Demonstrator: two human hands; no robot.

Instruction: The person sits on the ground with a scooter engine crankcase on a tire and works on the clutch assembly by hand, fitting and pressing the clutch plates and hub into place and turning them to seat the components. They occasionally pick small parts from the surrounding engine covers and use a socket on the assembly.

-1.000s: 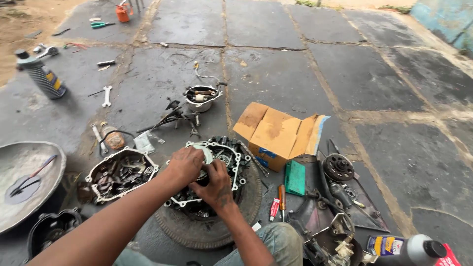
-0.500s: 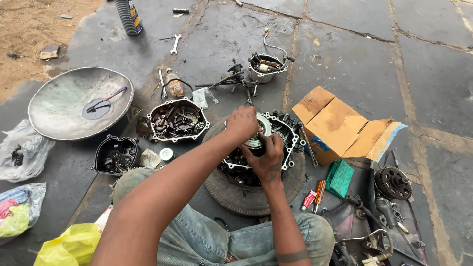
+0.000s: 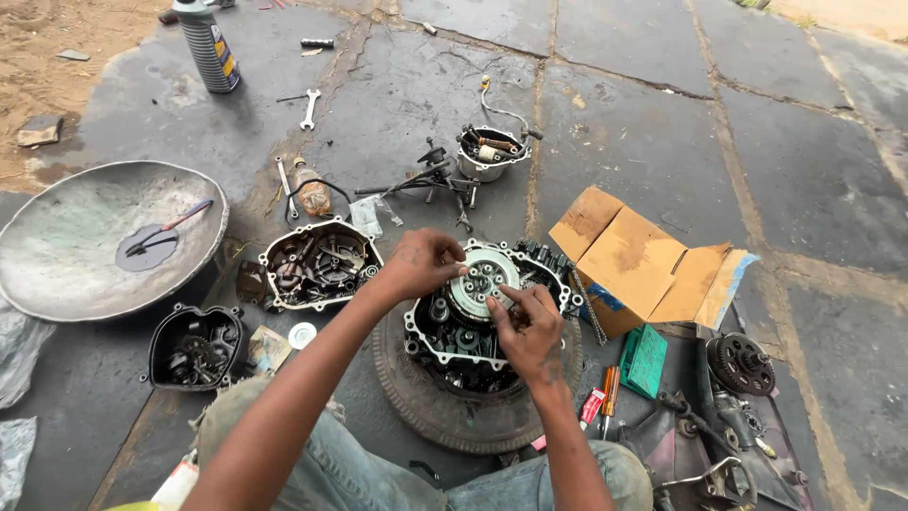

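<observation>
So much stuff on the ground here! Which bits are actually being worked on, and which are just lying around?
In use: left hand and right hand on the round clutch in the engine case, which sits on a tyre.

Lying about: cardboard box, metal pan, spanner, bottle.

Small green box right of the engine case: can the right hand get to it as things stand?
Probably yes. The small green box lies in the open just right of the right hand, with only the orange-handled screwdriver beside it. But the hand's fingers are busy at the round silver clutch plate.
</observation>
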